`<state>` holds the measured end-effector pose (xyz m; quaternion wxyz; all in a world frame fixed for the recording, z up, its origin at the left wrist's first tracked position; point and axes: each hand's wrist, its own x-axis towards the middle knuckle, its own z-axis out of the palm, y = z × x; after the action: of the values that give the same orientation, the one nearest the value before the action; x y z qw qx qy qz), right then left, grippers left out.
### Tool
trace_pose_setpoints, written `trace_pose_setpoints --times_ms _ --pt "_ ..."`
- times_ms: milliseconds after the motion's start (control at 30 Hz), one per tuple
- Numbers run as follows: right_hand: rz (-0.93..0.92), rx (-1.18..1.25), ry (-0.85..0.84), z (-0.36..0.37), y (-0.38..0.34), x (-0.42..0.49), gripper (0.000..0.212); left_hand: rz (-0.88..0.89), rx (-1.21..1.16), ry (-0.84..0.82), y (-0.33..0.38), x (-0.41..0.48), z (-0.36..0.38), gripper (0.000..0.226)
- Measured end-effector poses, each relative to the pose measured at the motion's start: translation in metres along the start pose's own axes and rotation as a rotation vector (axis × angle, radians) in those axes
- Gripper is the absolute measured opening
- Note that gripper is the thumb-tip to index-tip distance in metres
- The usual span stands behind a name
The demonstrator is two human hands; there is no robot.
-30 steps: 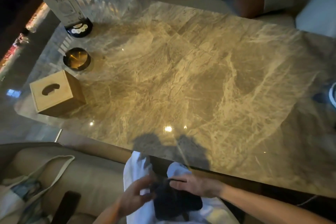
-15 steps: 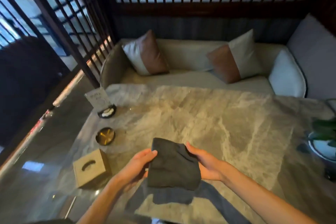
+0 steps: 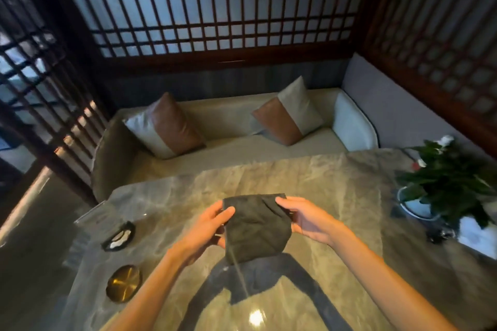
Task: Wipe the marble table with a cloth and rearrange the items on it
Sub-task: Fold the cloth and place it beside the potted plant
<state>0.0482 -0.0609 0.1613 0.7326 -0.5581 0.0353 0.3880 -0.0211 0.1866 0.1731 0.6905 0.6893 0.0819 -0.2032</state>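
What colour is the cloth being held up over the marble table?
Plain dark grey, close to charcoal, with no pattern. The cloth shows best in the head view.

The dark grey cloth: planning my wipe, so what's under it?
Left hand and right hand hold the dark grey cloth above the veined marble table; only shadow shows below. Marble behind it is covered.

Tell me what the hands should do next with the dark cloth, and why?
Probably lower the cloth flat onto the marble table. The left hand and right hand pinch its top corners above the tabletop, so wiping hasn't begun.
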Motion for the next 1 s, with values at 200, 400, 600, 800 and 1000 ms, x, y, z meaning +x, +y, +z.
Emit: trace_pose_setpoints --times_ms 200,400,600,800,1000 --pt "-0.014 0.039 0.135 -0.081 -0.013 -0.026 0.022 -0.003 -0.048 -0.108 -0.001 0.069 0.065 0.03" --pt "0.084 -0.024 0.167 -0.21 -0.014 -0.044 0.038 -0.117 0.009 -0.166 -0.023 0.146 0.162 0.028" --pt "0.211 -0.15 0.233 -0.341 -0.021 -0.052 0.012 -0.206 0.176 -0.165 -0.033 0.22 0.264 0.027" --pt "0.242 -0.801 0.252 -0.438 -0.047 -0.008 0.003 -0.243 0.448 -0.174 -0.032 0.312 0.326 0.016" --pt "0.12 -1.284 0.402 -0.5 -0.111 0.063 0.014 -0.015 0.783 -0.054 0.002 0.433 0.345 0.009"
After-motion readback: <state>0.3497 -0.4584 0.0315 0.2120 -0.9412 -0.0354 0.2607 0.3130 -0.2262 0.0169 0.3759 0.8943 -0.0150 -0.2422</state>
